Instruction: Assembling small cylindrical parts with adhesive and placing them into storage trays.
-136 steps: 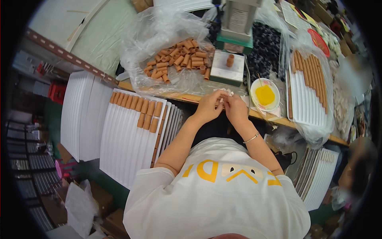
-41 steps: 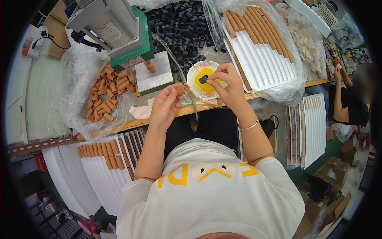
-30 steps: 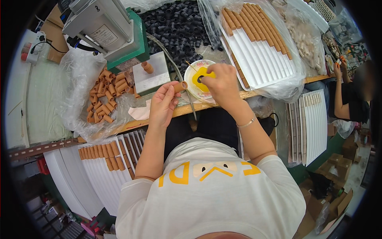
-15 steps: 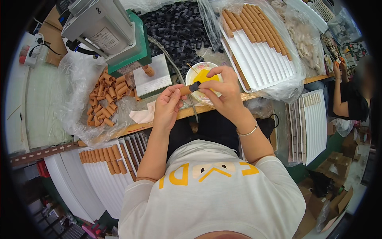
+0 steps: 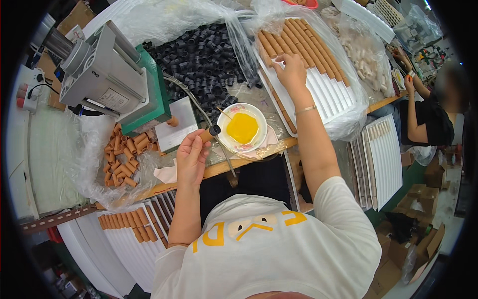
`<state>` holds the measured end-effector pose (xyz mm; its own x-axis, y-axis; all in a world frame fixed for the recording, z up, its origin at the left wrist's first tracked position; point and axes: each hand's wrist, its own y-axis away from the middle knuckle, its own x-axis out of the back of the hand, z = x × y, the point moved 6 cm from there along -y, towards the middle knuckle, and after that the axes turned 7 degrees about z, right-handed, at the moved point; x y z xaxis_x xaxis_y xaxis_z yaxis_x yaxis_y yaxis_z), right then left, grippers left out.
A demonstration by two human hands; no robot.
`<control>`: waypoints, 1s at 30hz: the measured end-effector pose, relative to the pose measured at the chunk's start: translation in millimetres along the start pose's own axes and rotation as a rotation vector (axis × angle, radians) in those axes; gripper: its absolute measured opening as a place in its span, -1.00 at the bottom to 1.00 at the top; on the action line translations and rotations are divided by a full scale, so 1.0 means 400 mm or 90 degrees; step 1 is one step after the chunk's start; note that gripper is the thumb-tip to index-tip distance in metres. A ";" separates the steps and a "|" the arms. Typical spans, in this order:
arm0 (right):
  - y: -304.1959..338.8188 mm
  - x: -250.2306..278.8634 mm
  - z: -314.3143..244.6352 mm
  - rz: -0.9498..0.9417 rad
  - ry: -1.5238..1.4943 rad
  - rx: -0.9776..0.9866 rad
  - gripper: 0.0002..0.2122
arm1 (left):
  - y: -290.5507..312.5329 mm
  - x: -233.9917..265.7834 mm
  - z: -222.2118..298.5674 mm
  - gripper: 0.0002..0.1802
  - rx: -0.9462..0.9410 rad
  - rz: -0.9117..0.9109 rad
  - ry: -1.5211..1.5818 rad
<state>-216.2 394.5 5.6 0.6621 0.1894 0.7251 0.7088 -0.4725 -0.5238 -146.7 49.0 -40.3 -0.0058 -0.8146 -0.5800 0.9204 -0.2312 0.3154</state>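
Observation:
My left hand [image 5: 191,155] pinches a short brown tube [image 5: 205,135] with a black plastic fitting [image 5: 214,130] in its upper end, held tilted above the table's front edge. My right hand [image 5: 292,72] reaches over a white grooved tray [image 5: 328,102], fingers curled together at the near end of its brown tube rows [image 5: 298,45]. Whatever lies between those fingertips is hidden. Just right of the held tube stands a patterned bowl [image 5: 262,115] of yellow liquid [image 5: 242,128], a thin stick leaning in it.
A grey and green press [image 5: 144,107] stands at left, beside loose brown tubes [image 5: 122,162] in clear plastic. Black fittings [image 5: 199,65] heap behind the bowl. More grooved trays [image 5: 381,159] stand right and lower left [image 5: 127,249]. Another person [image 5: 423,114] sits at far right.
My right hand has left the black fitting and moved up and away to the tube tray. My left hand still holds the tube, slightly lower and farther left. The whole view has shifted.

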 end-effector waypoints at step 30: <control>0.413 0.116 -0.555 -0.242 -0.253 0.446 -0.73 | 0.137 0.010 0.262 -0.80 -0.418 -0.002 -0.715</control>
<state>-122.3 134.1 52.0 0.2945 0.5725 0.7652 0.7978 0.2936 -0.5267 -137.1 -22.8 53.2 -0.0360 -0.8859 0.4626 0.9362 -0.1919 -0.2945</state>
